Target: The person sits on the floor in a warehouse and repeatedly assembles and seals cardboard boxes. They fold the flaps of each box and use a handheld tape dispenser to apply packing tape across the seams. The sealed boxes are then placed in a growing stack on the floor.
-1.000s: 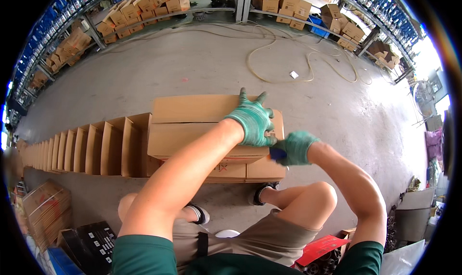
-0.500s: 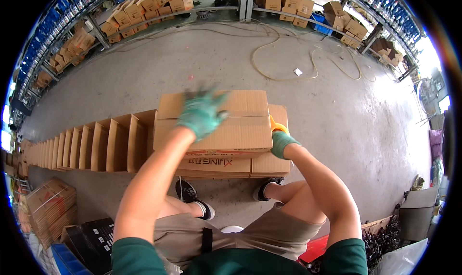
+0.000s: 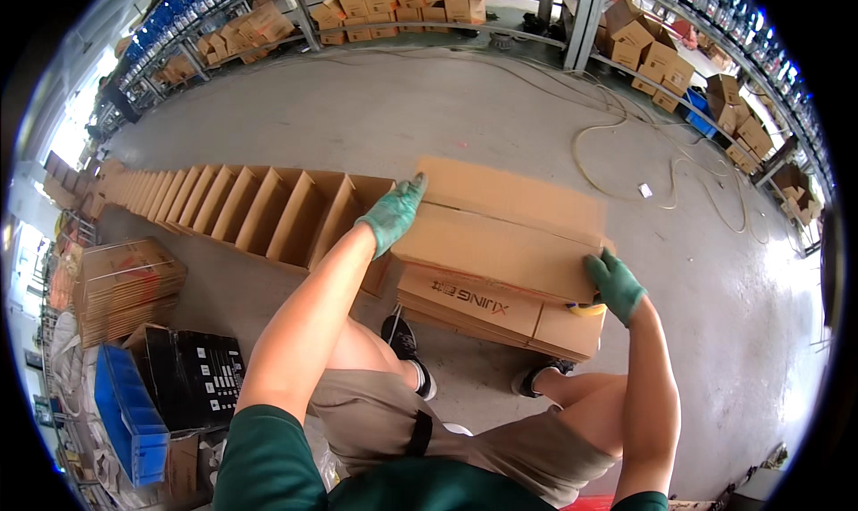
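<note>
Since half a second ago, the left hand point(image 3: 391, 213) has slid from the middle of the cardboard box point(image 3: 500, 252) out to its left edge, and the box's top flaps now lie flat and closed. Both hands wear green gloves. That left hand presses fingers-spread on the box's upper left corner — open, not gripping. At the box's right front corner the right hand point(image 3: 613, 284) curls over the edge, with a roll of yellowish tape point(image 3: 585, 309) just under it. Sitting on the concrete floor point(image 3: 429, 118) before the person's knees, the box touches a long row of open cartons point(image 3: 232, 203) stretching left. Shelves of boxes point(image 3: 393, 2) line the far wall.
</note>
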A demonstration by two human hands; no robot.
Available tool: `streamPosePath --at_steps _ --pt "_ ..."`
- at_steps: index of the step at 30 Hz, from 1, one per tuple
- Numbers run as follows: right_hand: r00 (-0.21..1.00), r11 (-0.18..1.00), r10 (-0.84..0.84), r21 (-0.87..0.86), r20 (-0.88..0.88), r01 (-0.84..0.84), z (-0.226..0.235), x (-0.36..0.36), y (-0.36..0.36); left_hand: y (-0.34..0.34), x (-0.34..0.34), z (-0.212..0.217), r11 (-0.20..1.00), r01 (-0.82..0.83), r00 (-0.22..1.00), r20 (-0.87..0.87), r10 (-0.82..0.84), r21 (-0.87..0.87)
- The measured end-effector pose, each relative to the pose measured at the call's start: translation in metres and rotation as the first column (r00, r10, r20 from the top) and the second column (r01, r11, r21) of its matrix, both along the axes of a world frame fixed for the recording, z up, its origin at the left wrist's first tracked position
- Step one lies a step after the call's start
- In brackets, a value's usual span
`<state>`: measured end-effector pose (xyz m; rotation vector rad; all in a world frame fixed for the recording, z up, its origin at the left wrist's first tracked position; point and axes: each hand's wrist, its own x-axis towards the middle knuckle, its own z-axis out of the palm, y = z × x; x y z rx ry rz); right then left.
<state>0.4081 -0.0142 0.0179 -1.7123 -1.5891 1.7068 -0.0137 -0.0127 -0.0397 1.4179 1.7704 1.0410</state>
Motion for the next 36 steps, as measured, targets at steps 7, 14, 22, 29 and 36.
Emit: streamPosePath --at_steps 7,14,22,29,36 --pt "0.860 0.881 0.140 0.458 -0.490 0.117 0.004 0.024 0.005 0.007 -0.037 0.088 0.973 0.071 0.452 0.877 0.165 -0.219" --pt "0.927 0.618 -0.045 0.718 -0.374 0.320 -0.034 0.014 0.057 0.064 -0.064 0.092 0.893 0.211 0.883 0.469 0.000 -0.398" --pt "0.959 0.704 -0.148 0.655 -0.241 0.273 -0.027 0.000 0.059 0.194 -0.098 0.035 0.887 -0.194 0.737 0.535 0.414 -0.419" --pt "0.983 0.821 -0.179 0.556 0.030 0.132 -0.032 -0.009 0.052 0.263 -0.180 -0.134 0.754 -0.468 0.637 0.415 0.650 -0.462" --pt "0.984 0.878 -0.172 0.458 0.037 0.136 -0.033 -0.017 0.058 0.238 -0.257 -0.229 0.622 -0.626 0.540 0.314 0.781 -0.471"
